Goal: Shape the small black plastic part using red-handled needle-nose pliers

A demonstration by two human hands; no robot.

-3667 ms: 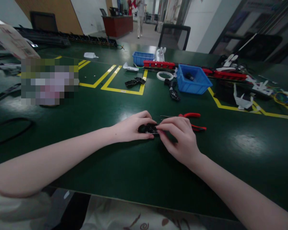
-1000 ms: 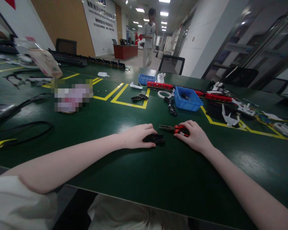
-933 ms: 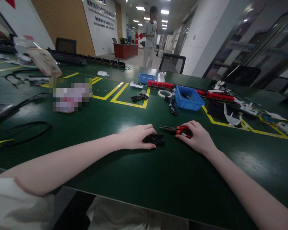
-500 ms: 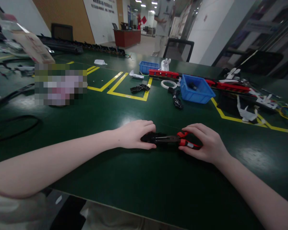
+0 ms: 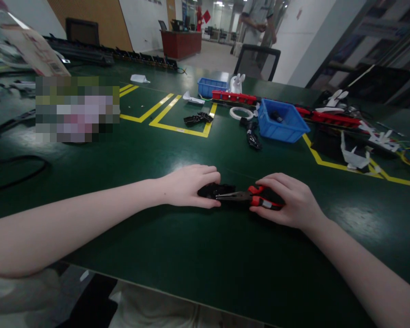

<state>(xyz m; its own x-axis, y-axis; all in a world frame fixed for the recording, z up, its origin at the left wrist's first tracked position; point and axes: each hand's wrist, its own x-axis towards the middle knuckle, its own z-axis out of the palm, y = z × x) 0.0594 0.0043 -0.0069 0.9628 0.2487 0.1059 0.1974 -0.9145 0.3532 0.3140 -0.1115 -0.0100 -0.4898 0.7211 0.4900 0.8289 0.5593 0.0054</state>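
My right hand [image 5: 292,198] is closed round the red and black handles of long-nose pliers [image 5: 237,196]. Their dark jaws point left, to a small black part [image 5: 210,190] that my left hand [image 5: 194,186] grips between thumb and fingers. The jaw tips touch or overlap this part; whether they pinch it cannot be made out. What kind of part it is does not show, since my fingers cover some of it. Both hands are low over the green table [image 5: 205,250], near its front edge.
Beyond my hands lie black pieces [image 5: 198,118], a black bundle [image 5: 251,134], a white ring [image 5: 242,113] and a blue bin [image 5: 282,120]. A smaller blue bin [image 5: 212,86] and red strips [image 5: 234,97] are behind. Cables [image 5: 17,159] lie left. A person [image 5: 258,27] stands beyond a chair [image 5: 258,61].
The pliers and my right hand have shifted slightly left, the jaws now further over the black part. The view has tilted a little downward. The person in the background has moved right.
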